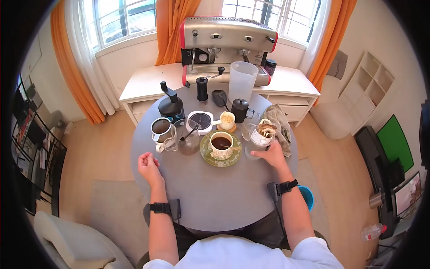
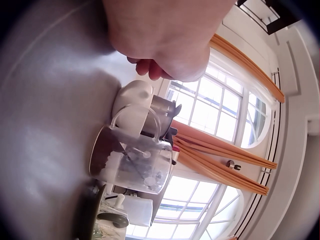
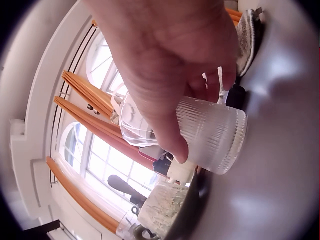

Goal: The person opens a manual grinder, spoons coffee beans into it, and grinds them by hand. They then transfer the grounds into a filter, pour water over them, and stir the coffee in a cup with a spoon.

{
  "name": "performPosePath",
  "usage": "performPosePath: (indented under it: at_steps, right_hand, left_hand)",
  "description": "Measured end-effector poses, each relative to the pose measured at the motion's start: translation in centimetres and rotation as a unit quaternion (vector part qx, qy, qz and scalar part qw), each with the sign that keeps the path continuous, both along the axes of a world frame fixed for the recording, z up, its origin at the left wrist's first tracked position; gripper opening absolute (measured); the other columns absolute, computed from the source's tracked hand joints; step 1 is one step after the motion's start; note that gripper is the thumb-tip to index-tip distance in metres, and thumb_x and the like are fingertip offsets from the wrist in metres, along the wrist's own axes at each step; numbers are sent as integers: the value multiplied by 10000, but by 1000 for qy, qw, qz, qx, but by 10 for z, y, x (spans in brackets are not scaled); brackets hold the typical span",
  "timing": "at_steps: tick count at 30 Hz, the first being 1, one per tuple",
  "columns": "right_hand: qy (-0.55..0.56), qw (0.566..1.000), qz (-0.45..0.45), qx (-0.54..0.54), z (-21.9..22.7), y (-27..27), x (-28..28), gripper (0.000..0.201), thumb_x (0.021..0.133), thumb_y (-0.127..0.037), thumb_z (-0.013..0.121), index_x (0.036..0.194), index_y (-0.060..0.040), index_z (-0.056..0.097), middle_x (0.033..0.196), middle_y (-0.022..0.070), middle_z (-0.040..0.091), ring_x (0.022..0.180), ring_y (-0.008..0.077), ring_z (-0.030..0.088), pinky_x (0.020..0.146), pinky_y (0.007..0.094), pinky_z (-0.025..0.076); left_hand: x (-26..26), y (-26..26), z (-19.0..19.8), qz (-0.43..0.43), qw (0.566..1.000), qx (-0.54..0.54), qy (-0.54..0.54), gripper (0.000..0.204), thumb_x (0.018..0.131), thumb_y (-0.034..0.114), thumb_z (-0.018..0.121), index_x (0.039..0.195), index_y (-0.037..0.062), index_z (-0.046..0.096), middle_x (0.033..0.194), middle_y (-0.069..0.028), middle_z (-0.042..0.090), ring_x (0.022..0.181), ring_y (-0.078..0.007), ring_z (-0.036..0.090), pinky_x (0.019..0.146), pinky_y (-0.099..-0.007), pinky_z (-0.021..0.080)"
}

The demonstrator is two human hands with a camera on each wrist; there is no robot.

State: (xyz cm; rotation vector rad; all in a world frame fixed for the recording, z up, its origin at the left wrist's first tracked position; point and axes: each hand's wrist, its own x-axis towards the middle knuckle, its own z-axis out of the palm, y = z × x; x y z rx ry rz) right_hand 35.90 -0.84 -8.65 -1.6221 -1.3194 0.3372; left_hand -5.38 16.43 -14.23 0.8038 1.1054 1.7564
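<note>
My right hand (image 1: pixel 272 156) grips a clear ribbed glass (image 3: pixel 215 135), thumb on the near side; part of the glass is hidden behind the hand. On top of that glass sits a clear dripper (image 3: pixel 137 125) holding a crumpled paper filter (image 1: pixel 266 129) with brown grounds. Left of it, a patterned cup (image 1: pixel 221 154) of dark coffee stands on a green saucer (image 1: pixel 208 160), a spoon (image 1: pixel 232 148) in it. My left hand (image 1: pixel 150 169) holds nothing, its fingers loosely curled over the table's left side. Nearest to it are a clear glass jug (image 2: pixel 135 162) and a white mug (image 2: pixel 131 102).
Behind the cup stand a white scale (image 1: pixel 194 127), a black grinder (image 1: pixel 171 107), a black-lidded pot (image 1: pixel 240 110) and a tall translucent pitcher (image 1: pixel 242 83). A grey cloth (image 1: pixel 281 127) lies at the round table's (image 1: pixel 201 193) right edge. An espresso machine (image 1: pixel 228 38) stands beyond.
</note>
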Motion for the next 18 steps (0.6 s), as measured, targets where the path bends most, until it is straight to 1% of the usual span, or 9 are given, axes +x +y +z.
performPosePath:
  at_steps: [1, 3, 4, 6, 7, 9, 10, 16, 18]
  right_hand:
    - [-1, 1000, -3, -1, 2, 1, 2, 553, 653, -230, 996, 1115, -11, 785, 1026, 74, 804, 963, 203, 737, 919, 351, 556]
    - [48, 997, 36, -38, 7, 1, 8, 734, 634, -247, 1018, 1258, 5, 725, 1153, 99, 780, 1114, 217, 712, 1013, 373, 533]
    - [47, 998, 30, -37, 10, -2, 9, 734, 634, -247, 1018, 1258, 5, 725, 1153, 99, 780, 1114, 217, 712, 1013, 373, 533]
    - [0, 1000, -24, 16, 18, -5, 6, 1088, 613, -285, 1040, 1520, 2, 513, 1368, 159, 678, 1271, 267, 639, 1091, 398, 492]
    - [-2, 1000, -27, 14, 24, -8, 4, 1088, 613, -285, 1040, 1520, 2, 513, 1368, 159, 678, 1271, 267, 639, 1091, 398, 492]
    - [36, 997, -56, 26, 40, -11, -3, 1372, 600, -305, 1051, 1665, -15, 236, 1505, 209, 544, 1382, 320, 551, 1159, 424, 443]
    - [42, 998, -40, 36, 49, -10, -9, 1416, 606, -286, 1046, 1687, -20, 171, 1495, 219, 534, 1381, 323, 549, 1168, 428, 440]
    - [4, 998, -57, 38, 51, 5, -13, 1293, 643, -228, 1020, 1653, -19, 241, 1470, 212, 557, 1345, 303, 583, 1151, 420, 464]
    - [30, 997, -49, 60, 60, 5, -14, 1263, 650, -217, 1014, 1644, -19, 260, 1458, 208, 567, 1334, 295, 593, 1141, 414, 477]
  left_hand:
    - [-1, 1, -1, -1, 1000, -1, 5, 24, 1006, 14, 639, 994, 34, 641, 745, -2, 621, 609, -69, 544, 520, -232, 415]
    - [-1, 3, -3, -10, 1000, -2, 9, 26, 1006, 14, 639, 992, 36, 642, 746, -2, 620, 610, -68, 543, 520, -230, 415]
    - [-3, 3, -3, -8, 1000, -10, 14, 26, 1008, 16, 637, 994, 37, 642, 746, 0, 618, 612, -66, 541, 521, -228, 415]
    - [-4, 2, -2, -9, 1000, -17, 19, 27, 1015, 20, 627, 1000, 40, 638, 747, 6, 609, 618, -62, 535, 523, -221, 418]
    - [-2, 1, 0, -12, 1000, -19, 17, 27, 1015, 20, 627, 1000, 40, 638, 747, 6, 609, 618, -62, 535, 523, -221, 418]
    - [-1, -1, 1, -9, 1000, -3, -1, 26, 1017, 22, 625, 1001, 40, 634, 750, 7, 606, 622, -63, 534, 521, -219, 417]
    - [0, -1, 1, -11, 1000, -4, -1, 26, 1017, 22, 625, 1001, 40, 634, 750, 7, 606, 622, -63, 534, 521, -219, 417]
    - [-5, -2, 2, 1, 1000, -8, 12, 29, 1011, 16, 634, 996, 40, 636, 752, 3, 611, 622, -65, 538, 526, -227, 421]
    - [-4, -5, 3, -3, 1000, -19, 17, 30, 1007, 10, 637, 994, 37, 641, 748, -1, 617, 622, -68, 545, 526, -231, 421]
